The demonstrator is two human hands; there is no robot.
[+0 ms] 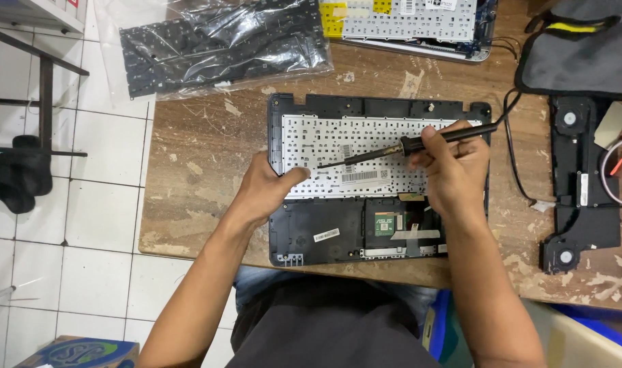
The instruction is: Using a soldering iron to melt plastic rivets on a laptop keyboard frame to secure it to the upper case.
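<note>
Left of the upturned laptop case (379,178), bare wooden table (202,157) lay open. Behind it a bagged keyboard (222,41) blocked passage; right of it, a speaker bar (584,184) and cable (512,157) crowded in.

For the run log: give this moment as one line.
right hand: holds soldering iron | tip: over keyboard back | left hand: steadies laptop case

A slim black soldering iron with a thin metal shaft (406,145) lies almost level above the work, its handle to the right with a black cord trailing off to the far right, its tip pointing left over the middle of the keyboard back. Beneath it a black plastic laptop palmrest shell, turned inside up (324,235), lies flat on the worn wooden table, holding the white metal back of a keyboard (345,140) across its far half.
</note>
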